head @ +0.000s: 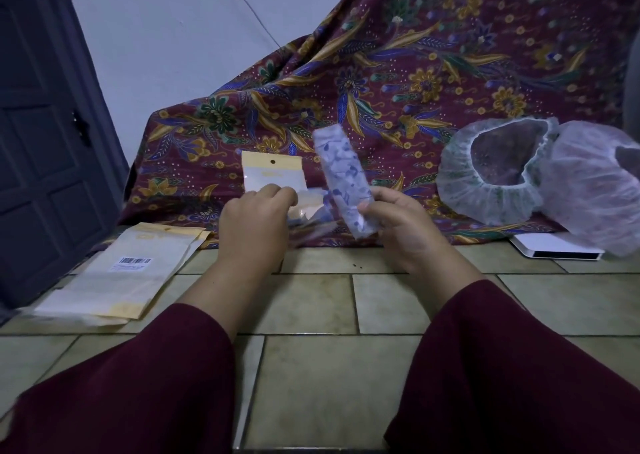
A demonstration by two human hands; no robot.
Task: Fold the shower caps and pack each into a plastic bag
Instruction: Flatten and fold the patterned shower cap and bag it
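Plastic bag pinched by left hand | right hand grips folded cap | open caps right (on cloth)

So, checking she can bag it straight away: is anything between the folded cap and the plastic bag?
Nothing visible. The right hand holds the folded cap beside the plastic bag gripped by the left hand.

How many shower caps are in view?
3: a folded cap held by the right hand, and two open caps side by side at right. Others may be hidden.
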